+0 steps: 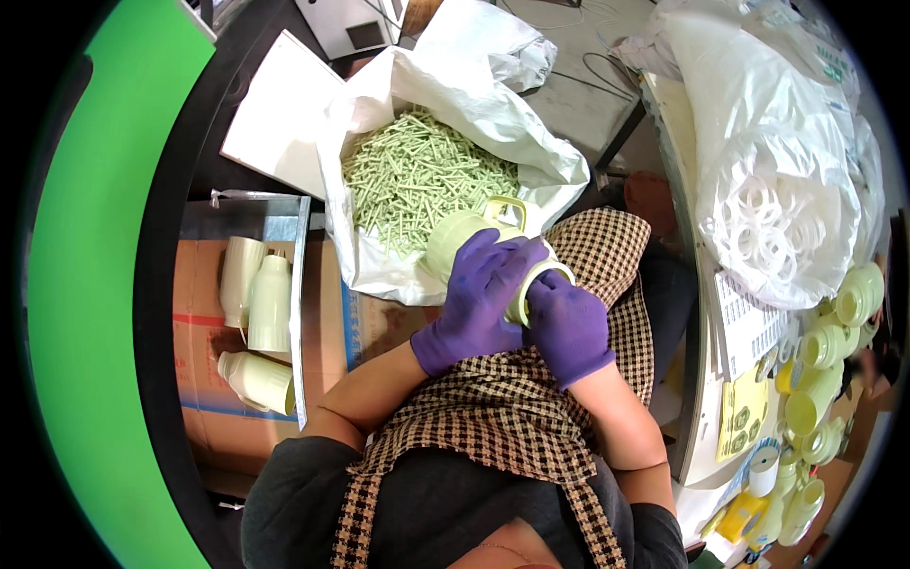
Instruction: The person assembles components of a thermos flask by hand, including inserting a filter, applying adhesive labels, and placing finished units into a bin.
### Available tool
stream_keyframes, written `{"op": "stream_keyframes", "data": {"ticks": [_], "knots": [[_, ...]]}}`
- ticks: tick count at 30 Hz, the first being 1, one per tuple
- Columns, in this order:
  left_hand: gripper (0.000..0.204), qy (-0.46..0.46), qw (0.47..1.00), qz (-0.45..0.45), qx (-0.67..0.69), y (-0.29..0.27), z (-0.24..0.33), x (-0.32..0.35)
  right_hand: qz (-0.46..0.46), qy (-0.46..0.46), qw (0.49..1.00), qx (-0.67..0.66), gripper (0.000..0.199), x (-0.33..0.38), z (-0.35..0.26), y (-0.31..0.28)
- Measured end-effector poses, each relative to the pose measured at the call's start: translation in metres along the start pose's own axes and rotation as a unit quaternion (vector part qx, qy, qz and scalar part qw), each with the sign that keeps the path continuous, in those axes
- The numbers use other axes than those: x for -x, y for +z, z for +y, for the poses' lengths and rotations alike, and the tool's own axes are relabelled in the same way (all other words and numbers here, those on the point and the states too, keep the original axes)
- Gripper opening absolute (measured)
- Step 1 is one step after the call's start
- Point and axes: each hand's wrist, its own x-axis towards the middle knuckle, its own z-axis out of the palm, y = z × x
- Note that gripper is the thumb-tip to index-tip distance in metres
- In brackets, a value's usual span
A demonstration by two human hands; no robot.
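Note:
A pale yellow-green plastic jug (449, 239) with a loop handle lies tilted above my lap, its round mouth turned toward my right. My left hand (482, 299), in a purple glove, is wrapped over the jug's side near the mouth. The fingers of my right hand (571, 327), gloved alike, are bent into the mouth; their tips are hidden, and I cannot make out what they hold. Just beyond the jug, a white sack (555, 171) stands open, full of short pale green sticks (417, 175).
At the left, several similar pale jugs (271, 302) lie in a cardboard-lined bin (301, 313). A table (675, 123) on the right carries a clear bag (834, 218) of white rings (763, 213), a yellow sheet (742, 414) and several pale plastic parts (812, 398). A green surface (104, 284) runs along the far left.

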Motion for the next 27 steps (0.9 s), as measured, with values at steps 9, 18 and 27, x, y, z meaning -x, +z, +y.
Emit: {"op": "stream_keyframes", "data": {"ticks": [9, 18, 27], "knots": [[0.088, -0.02, 0.996, -0.078, -0.049, 0.016, 0.002, -0.007, 0.03, -0.031, 0.977, -0.208, 0.027, 0.02, 0.027, 0.039], [0.068, 0.245, 0.945, -0.138, -0.167, 0.01, 0.056, -0.057, 0.298, -0.104, 0.926, -0.207, 0.05, 0.17, 0.076, -0.061], [0.036, 0.529, 0.816, -0.227, -0.056, 0.077, 0.022, 0.011, 0.371, 0.478, 0.761, 0.236, 0.038, 0.496, 0.155, -0.078]]}}
